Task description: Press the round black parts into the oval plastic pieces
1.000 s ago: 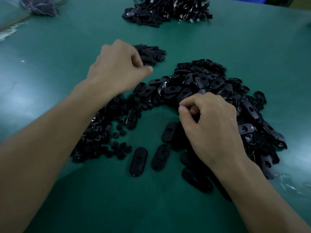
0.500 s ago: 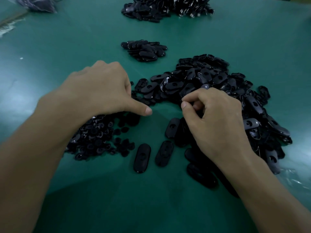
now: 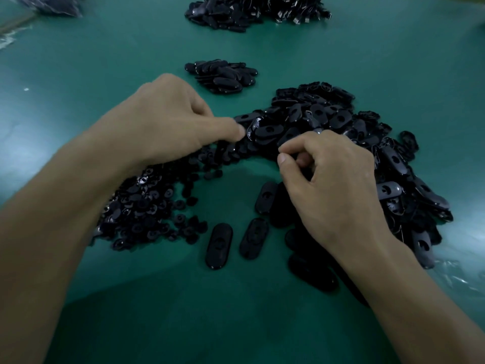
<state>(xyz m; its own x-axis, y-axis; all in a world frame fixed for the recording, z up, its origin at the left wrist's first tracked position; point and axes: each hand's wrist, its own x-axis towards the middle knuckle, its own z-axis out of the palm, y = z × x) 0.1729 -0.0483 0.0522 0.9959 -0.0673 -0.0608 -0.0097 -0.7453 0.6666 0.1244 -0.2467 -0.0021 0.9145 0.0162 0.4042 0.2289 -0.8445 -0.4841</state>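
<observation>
A heap of small round black parts (image 3: 147,206) lies under my left forearm. A bigger heap of oval plastic pieces (image 3: 328,114) spreads to the right. My left hand (image 3: 168,122) hovers where the two heaps meet, its thumb stretched toward an oval piece; its curled fingers hide whatever they hold. My right hand (image 3: 336,190) has thumb and forefinger pinched together, with a dark oval piece (image 3: 305,176) showing under the thumb. Three loose oval pieces (image 3: 219,245) lie on the green table in front.
A small heap of oval pieces (image 3: 225,76) sits beyond my left hand. A large pile of black parts (image 3: 257,11) is at the far edge. A dark bag (image 3: 52,3) lies far left, and clear plastic film (image 3: 459,274) at the right.
My left hand came back from the small far heap to the round parts, then shifted right toward the oval heap. My right hand kept its pinch and barely moved.
</observation>
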